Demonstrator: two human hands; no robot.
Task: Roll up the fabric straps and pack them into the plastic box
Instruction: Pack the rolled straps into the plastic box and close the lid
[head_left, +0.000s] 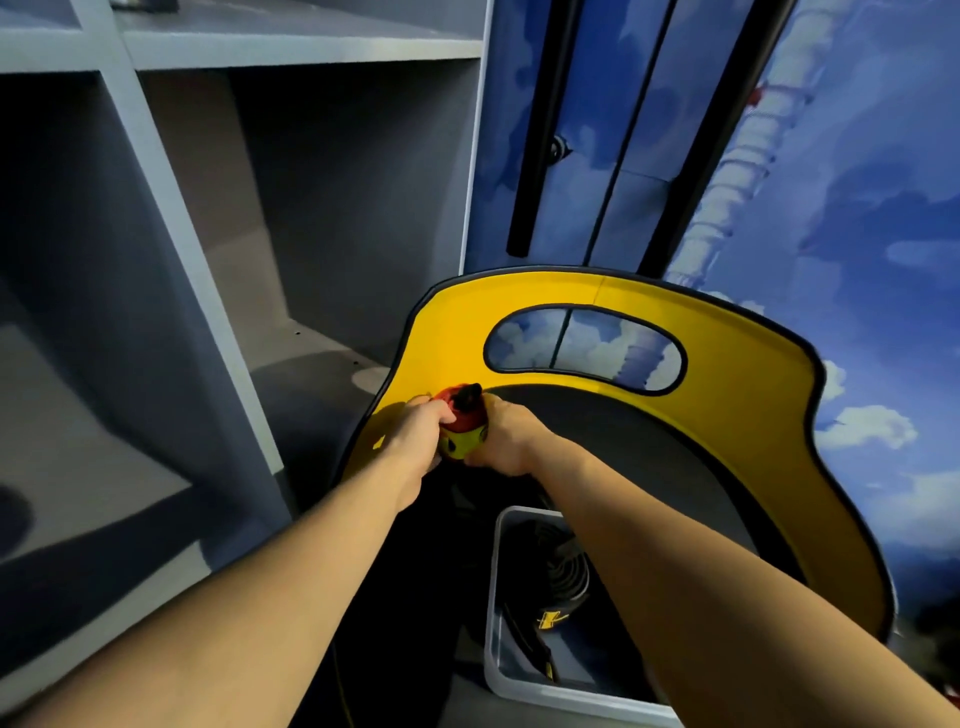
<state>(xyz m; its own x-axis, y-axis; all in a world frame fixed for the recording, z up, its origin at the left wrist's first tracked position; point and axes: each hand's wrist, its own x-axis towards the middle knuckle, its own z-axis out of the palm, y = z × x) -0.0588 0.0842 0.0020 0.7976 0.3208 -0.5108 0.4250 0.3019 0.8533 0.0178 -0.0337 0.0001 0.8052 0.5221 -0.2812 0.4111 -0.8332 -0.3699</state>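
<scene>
A person's two bare forearms reach forward from the bottom of the view toward a small roll held up between both hands. The left hand (420, 435) curls its fingers round the left side of the rolled strap (462, 425), and the right hand (506, 436) curls round its right side, so both hands grip the same bundle. The roll is red at the top and yellow-green lower down, with a black piece, perhaps a buckle or a strap end, poking out of the top; it is too small to tell which.

The hands hold the roll in front of the lower left edge of a yellow chair back (727, 374) that has a black border and an oval cut-out. Below and to the right of the hands, near the right forearm, stands a clear plastic box (498, 613). Inside it lies a coiled black strap (563, 577) with a yellow printed end, already packed. Grey shelving (218, 156) fills the left side of the view, and a blue wall with painted clouds (857, 234) rises behind the chair.

The rolling step appears nearly finished for this strap. The next move likely calls for keeping the coil pinched tight while lowering it into the box beside the black one, so it does not spring open.
</scene>
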